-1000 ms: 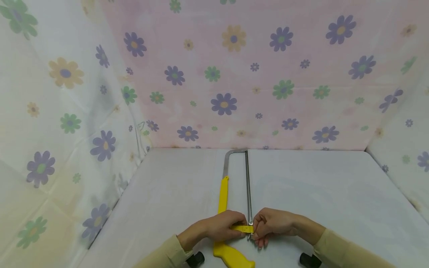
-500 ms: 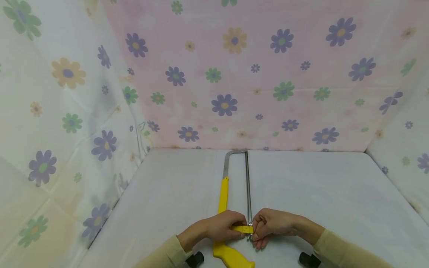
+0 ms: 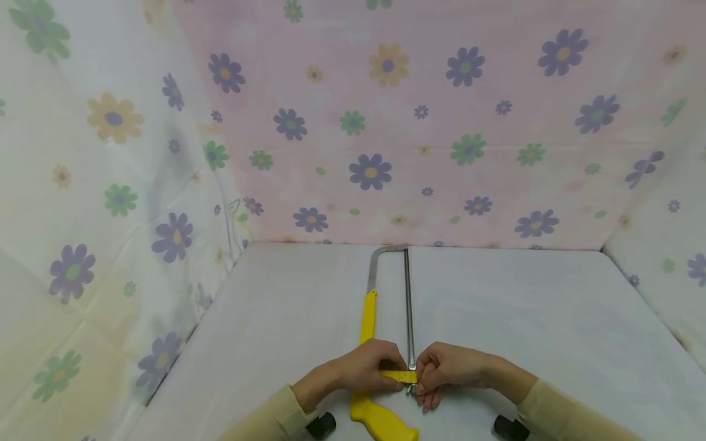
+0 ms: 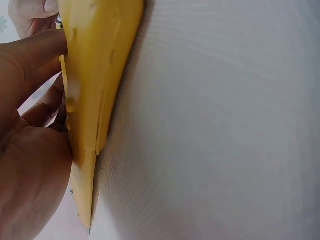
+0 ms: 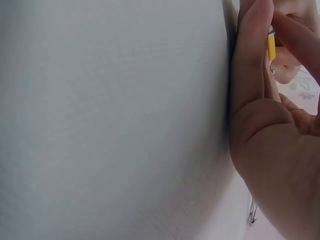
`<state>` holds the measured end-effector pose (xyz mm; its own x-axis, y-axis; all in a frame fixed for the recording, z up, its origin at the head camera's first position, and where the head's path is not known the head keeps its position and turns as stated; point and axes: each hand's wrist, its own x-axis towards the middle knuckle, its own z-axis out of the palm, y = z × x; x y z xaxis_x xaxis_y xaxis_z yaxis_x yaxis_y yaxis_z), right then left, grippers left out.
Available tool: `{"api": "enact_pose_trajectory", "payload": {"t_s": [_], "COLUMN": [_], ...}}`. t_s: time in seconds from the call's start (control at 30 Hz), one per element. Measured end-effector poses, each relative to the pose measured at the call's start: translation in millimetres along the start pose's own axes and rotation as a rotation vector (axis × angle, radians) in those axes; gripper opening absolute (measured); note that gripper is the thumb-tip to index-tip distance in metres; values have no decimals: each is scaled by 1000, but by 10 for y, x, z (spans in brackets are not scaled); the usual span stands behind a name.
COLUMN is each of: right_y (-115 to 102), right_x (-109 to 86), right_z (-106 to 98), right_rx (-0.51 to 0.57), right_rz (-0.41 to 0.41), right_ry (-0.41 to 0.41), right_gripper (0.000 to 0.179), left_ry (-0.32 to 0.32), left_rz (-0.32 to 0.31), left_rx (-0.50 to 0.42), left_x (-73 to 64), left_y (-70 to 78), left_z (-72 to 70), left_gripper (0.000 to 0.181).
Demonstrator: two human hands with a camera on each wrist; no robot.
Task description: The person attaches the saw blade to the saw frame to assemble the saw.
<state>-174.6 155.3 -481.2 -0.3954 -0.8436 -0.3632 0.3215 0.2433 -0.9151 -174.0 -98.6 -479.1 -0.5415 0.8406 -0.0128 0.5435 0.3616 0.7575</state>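
A hacksaw [image 3: 380, 419] with a yellow handle and frame lies on the white table, its blade [image 3: 409, 306] to the right and its metal bow at the far end. My left hand [image 3: 369, 366] grips the yellow crosspiece near the handle; in the left wrist view, the hand's fingers reach past the yellow frame [image 4: 102, 75]. Just below the crosspiece is a small metal wing nut [image 3: 410, 389]. The fingertips of my right hand [image 3: 452, 365] pinch it, partly hiding it. The right wrist view shows the right hand [image 5: 270, 135] low along the tabletop.
The white table [image 3: 524, 294] reaches back to a pink floral cloth [image 3: 419, 141], with further floral cloth [image 3: 127, 245] along the left side. Black wrist devices [image 3: 322, 425] show under both forearms at the bottom edge.
The knuckles of my left hand have risen slightly on the crosspiece. My right hand keeps its place at the wing nut, and the hacksaw stays put.
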Motion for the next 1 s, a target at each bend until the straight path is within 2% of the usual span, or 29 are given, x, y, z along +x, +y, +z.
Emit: {"api": "enact_pose_trajectory", "payload": {"t_s": [0.17,0.43,0.63,0.73,0.87,1.0], "right_y": [-14,-61,-93,-111,-171,-268], "right_x": [-18,-99,-176,-253,-389,-528], "right_z": [75,145,152,122,41,-75], "right_rx": [-55,-181,-257,-355,-512,-634], "right_rz": [-16,-32,-38,-26,-8,-64], "right_ry": [50,143,156,170,242,327], "right_gripper": [18,17,17,16,12,12], "left_ry": [14,23,4,-9,0,46], "left_rz": [-12,-29,-67,-76,-88,-105], "left_rx": [-16,11,0,41,100,180], "left_x": [-15,-13,-36,-67,-147,-257], "left_y": [-9,31,29,48,81,105], "left_z": [0,-28,-36,-35,-66,-160], "left_gripper": [19,18,20,21,19,19]}}
